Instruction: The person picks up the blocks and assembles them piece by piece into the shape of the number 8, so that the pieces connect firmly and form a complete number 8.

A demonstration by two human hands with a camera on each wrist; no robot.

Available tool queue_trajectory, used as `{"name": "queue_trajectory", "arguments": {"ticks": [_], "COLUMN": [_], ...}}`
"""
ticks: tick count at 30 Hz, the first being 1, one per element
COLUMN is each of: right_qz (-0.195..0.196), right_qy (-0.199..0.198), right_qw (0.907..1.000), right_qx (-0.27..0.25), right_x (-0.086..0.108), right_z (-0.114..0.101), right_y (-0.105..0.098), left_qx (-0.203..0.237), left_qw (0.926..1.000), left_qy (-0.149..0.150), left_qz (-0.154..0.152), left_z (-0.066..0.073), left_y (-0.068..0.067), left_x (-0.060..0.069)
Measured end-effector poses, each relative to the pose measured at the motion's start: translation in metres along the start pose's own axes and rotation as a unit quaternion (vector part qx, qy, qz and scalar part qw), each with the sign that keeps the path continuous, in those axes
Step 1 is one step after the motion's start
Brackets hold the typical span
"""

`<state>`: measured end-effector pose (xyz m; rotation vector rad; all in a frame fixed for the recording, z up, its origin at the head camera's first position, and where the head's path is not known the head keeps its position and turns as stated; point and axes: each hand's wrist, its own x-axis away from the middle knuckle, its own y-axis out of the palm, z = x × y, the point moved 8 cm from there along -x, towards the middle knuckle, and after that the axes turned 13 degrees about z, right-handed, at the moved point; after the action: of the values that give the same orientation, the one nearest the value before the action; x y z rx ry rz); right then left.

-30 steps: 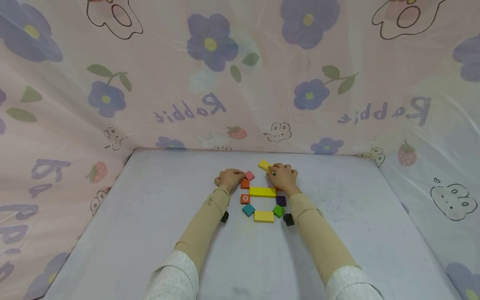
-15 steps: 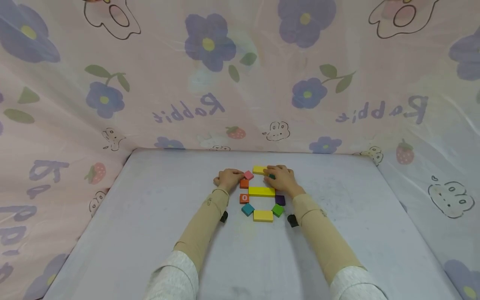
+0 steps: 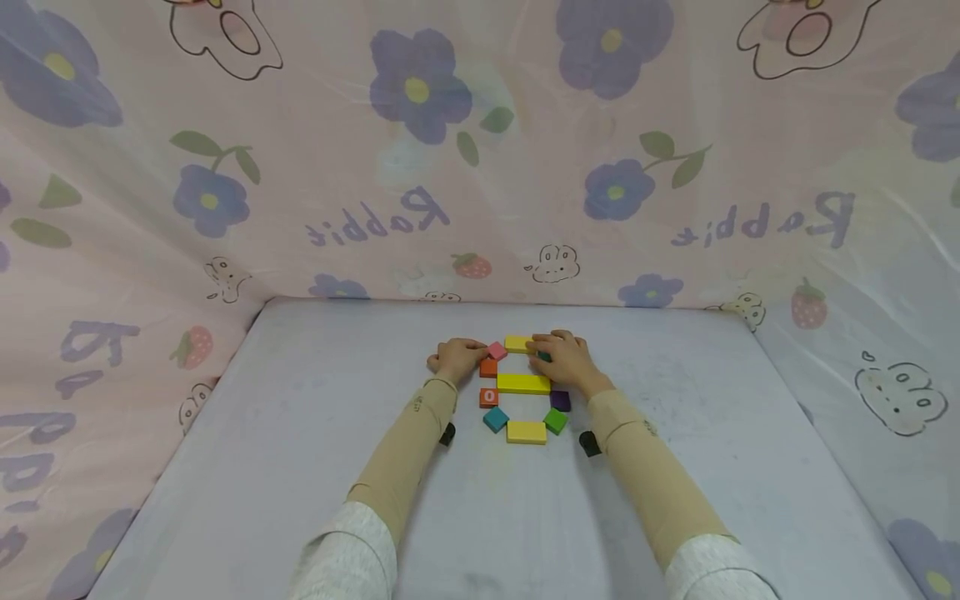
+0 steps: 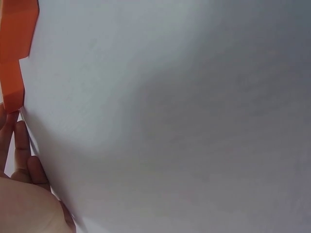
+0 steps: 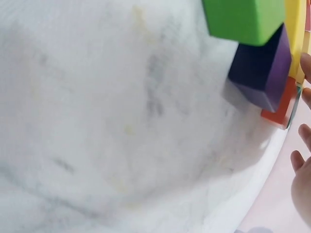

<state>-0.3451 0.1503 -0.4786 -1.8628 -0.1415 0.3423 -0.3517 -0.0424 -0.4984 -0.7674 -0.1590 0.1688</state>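
Observation:
At the far left of a block outline, my left hand (image 3: 459,360) pinches a small pink block (image 3: 497,351) by its left corner. My right hand (image 3: 564,358) holds the right end of a yellow block (image 3: 517,343), which lies level at the top. Beneath its fingers a dark green block (image 3: 544,355) shows partly. In the left wrist view, fingers (image 4: 22,150) reach beside an orange block (image 4: 12,85). The right wrist view shows spread fingertips near an orange block (image 5: 282,109), which the right hand hides in the head view.
A long yellow block (image 3: 523,383) crosses the outline's middle. Below it are an orange block marked 0 (image 3: 489,397), a purple block (image 3: 560,401), a teal block (image 3: 496,418), a light green block (image 3: 556,420) and a yellow block (image 3: 527,432). The white table (image 3: 300,467) meets patterned curtains (image 3: 495,167).
The upper yellow block has turned from slanted to level and slid left, then slightly nearer, with my right hand. My left hand stays at the pink block.

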Motion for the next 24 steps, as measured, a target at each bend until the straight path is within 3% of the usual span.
{"name": "queue_trajectory", "arguments": {"ticks": [13, 17, 20, 22, 24], "right_qz": [0.002, 0.023, 0.062, 0.084, 0.101], "right_qy": [-0.002, -0.007, -0.019, -0.019, -0.02], "right_qw": [0.9999, 0.9996, 0.9978, 0.9961, 0.9942], "right_qx": [-0.013, -0.012, -0.012, -0.021, -0.031], "right_x": [-0.001, -0.001, -0.001, 0.001, 0.005], "right_z": [0.004, 0.004, 0.004, 0.006, 0.008], "right_y": [0.0, -0.004, -0.013, -0.021, -0.03], "left_qx": [0.006, 0.027, 0.024, -0.004, -0.048], "left_qw": [1.0, 0.9995, 0.9984, 0.9958, 0.9882], "left_qy": [0.0, 0.003, 0.031, 0.072, 0.129], "left_qz": [0.002, 0.015, 0.041, 0.057, 0.068], "left_z": [0.0, -0.002, -0.002, 0.002, 0.007], "left_y": [0.002, 0.0, -0.007, -0.014, -0.021], "left_x": [-0.002, -0.002, -0.005, -0.005, -0.004]}}
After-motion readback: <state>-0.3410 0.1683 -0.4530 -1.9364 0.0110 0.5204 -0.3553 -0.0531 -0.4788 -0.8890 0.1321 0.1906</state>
